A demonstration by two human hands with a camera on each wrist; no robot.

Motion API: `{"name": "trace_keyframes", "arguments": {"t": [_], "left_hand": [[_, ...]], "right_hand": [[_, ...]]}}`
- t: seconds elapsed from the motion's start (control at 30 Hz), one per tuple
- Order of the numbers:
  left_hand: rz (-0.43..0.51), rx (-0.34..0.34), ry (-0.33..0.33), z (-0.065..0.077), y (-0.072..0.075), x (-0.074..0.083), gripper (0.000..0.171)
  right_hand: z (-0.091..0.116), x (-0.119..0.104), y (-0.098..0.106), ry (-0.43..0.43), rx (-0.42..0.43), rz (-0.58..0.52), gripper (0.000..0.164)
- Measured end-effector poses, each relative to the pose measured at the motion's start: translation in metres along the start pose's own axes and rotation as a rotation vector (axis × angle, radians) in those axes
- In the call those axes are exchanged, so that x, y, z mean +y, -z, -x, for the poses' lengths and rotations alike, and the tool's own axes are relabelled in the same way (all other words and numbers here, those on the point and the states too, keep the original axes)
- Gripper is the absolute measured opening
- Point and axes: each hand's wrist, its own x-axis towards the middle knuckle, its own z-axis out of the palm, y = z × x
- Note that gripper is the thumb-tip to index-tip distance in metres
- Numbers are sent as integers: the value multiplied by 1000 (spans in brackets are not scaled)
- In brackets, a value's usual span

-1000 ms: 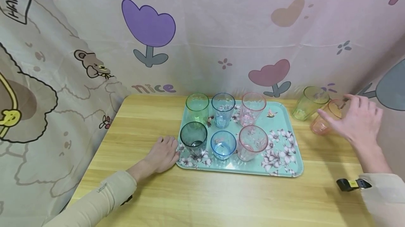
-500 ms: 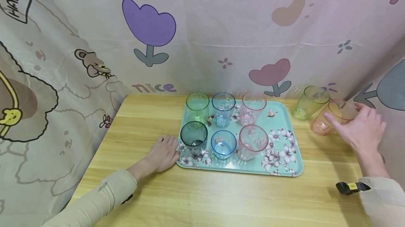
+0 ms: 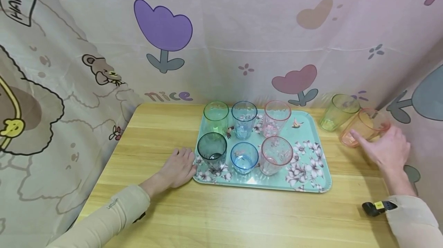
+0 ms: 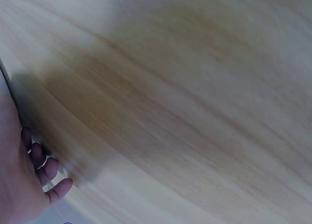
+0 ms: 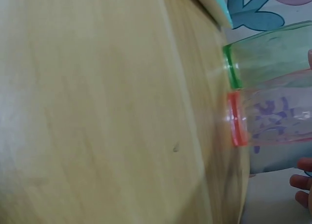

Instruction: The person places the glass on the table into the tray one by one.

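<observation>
On the right side of the table, my right hand is at a tall orange tumbler, thumb on its near side and fingers on its far right. In the right wrist view a gap shows between the fingers and the orange tumbler. A yellow-green tumbler stands just behind it. My left hand rests on the table against the left edge of a turquoise floral tray. Its fingers are loosely bent and appear to hold nothing.
On the tray stand a green tumbler, a blue tumbler, a pink tumbler, a dark grey glass, a short blue glass and another pink glass. A printed curtain hangs behind the table.
My right hand has shifted slightly right, then down and back left, lower beside the orange tumbler. The left hand, tray and glasses look unmoved.
</observation>
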Motion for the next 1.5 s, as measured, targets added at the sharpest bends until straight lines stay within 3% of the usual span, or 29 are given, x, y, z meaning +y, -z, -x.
{"name": "trace_keyframes", "arguments": {"t": [0.47, 0.67, 1.13, 1.5], "left_hand": [[-1, -2, -2, 0, -2, 0, 27], [-9, 11, -5, 0, -3, 0, 28], [-8, 18, -3, 0, -3, 0, 28], [-3, 18, -6, -1, -3, -1, 28]], "right_hand": [[3, -3, -7, -39, -5, 39, 110], [5, -4, -7, -18, 21, 52, 101], [7, -9, 5, 97, 42, 170, 98], [10, -11, 17, 189, 2, 296, 101]]}}
